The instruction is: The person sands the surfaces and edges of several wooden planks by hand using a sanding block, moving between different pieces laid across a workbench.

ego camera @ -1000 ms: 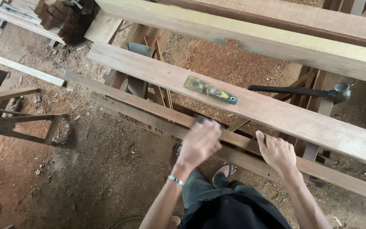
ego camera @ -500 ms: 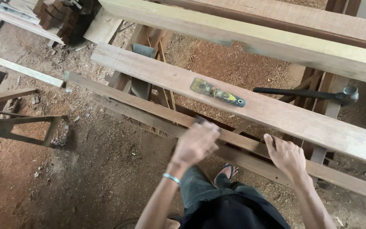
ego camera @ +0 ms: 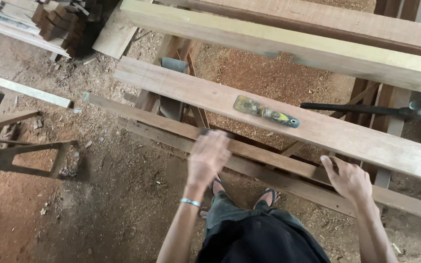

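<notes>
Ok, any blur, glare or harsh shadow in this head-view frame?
Head view: the left hand is smeared by motion blur, so its grip cannot be read; the right hand, the yellow-handled tool and the plank under it are sharp; the light is soft and even, with no glare and only faint shadows.
</notes>
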